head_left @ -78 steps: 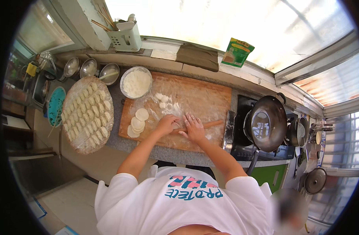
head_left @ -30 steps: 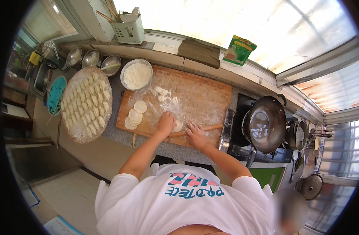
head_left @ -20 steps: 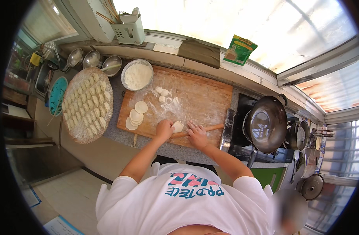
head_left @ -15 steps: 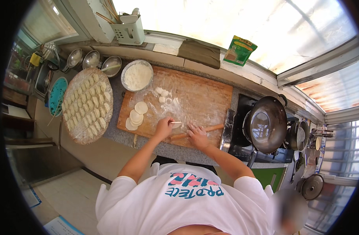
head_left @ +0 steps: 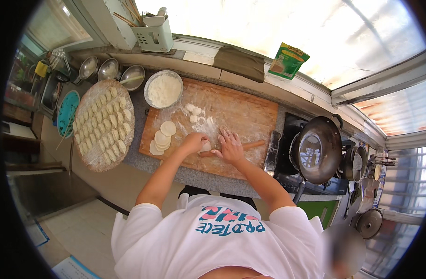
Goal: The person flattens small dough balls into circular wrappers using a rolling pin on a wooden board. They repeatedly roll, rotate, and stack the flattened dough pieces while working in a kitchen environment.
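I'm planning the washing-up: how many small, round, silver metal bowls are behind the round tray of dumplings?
3, side by side: the left bowl, the middle bowl and the right bowl, nearest the larger round bowl of white flour. Others could be hidden behind the tray.

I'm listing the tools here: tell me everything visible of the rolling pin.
The rolling pin is a slim, plain rod, reddish-brown and apparently wooden, with no separate handles visible. It lies across the near part of the floured wooden board, slightly slanted, its right end farther from the person. The right hand rests over its middle, hiding that stretch. Whether the dough piece at the left hand touches it, I can't tell.
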### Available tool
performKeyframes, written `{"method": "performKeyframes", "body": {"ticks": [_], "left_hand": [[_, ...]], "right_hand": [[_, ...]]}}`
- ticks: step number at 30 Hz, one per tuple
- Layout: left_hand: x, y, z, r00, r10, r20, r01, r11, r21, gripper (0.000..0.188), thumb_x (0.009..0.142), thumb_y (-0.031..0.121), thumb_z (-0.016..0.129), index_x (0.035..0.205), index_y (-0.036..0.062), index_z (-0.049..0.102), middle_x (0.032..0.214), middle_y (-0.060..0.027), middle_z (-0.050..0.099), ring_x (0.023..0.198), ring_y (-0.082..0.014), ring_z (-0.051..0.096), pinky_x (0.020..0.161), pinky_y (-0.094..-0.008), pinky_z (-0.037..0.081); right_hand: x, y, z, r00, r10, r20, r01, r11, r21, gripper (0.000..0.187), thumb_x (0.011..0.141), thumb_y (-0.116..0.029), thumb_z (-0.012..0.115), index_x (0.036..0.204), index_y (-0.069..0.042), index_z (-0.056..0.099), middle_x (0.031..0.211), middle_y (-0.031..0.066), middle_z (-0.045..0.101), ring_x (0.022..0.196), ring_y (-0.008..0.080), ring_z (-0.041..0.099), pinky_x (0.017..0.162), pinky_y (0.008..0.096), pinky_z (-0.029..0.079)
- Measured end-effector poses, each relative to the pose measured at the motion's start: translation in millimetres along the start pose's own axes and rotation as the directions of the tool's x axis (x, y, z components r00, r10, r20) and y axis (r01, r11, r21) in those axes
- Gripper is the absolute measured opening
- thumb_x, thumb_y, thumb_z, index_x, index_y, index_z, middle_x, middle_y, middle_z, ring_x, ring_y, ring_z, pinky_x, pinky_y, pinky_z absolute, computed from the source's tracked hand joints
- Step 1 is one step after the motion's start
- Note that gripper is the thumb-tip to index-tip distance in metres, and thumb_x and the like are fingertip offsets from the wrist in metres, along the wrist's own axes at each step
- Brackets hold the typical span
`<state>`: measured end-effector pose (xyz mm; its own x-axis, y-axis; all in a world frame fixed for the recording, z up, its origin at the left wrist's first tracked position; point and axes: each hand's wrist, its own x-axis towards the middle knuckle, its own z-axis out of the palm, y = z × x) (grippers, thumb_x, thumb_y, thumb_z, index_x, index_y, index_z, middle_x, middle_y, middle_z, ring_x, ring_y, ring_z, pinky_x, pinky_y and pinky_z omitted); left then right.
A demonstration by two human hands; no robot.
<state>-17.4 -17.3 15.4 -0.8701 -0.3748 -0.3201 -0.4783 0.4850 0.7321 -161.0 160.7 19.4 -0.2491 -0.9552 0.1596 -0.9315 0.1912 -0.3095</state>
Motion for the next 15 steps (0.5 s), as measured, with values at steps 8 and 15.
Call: {"method": "performKeyframes", "body": {"ticks": [8,15], "left_hand": [[-9,0,18,0.991,0.014,-0.133,-0.008,0.999,0.041,0.024,0.078,0.003,0.065,0.099,0.0089,0.075,0.097,-0.0146,0.073,0.097,-0.0329,0.068,0.084,-0.0436,0.053],[-9,6,20,0.961,0.271,0.051,-0.276,0.955,0.109,0.025,0.076,0.000,0.066,0.096,0.0099,0.075,0.097,-0.0129,0.071,0.100,-0.0339,0.061,0.092,-0.0420,0.049]], "right_hand": [[-35,12,18,0.972,-0.204,0.113,0.207,0.978,-0.009,0.056,0.083,-0.050,0.072,0.115,-0.006,0.064,0.146,0.0144,0.052,0.134,0.0325,0.049,0.112,0.0507,0.036],[-44,2,4,0.987,-0.128,0.096,0.126,0.992,0.023,0.058,0.082,-0.052,0.071,0.116,-0.006,0.063,0.145,0.0146,0.052,0.133,0.0330,0.049,0.112,0.0508,0.035]]}}
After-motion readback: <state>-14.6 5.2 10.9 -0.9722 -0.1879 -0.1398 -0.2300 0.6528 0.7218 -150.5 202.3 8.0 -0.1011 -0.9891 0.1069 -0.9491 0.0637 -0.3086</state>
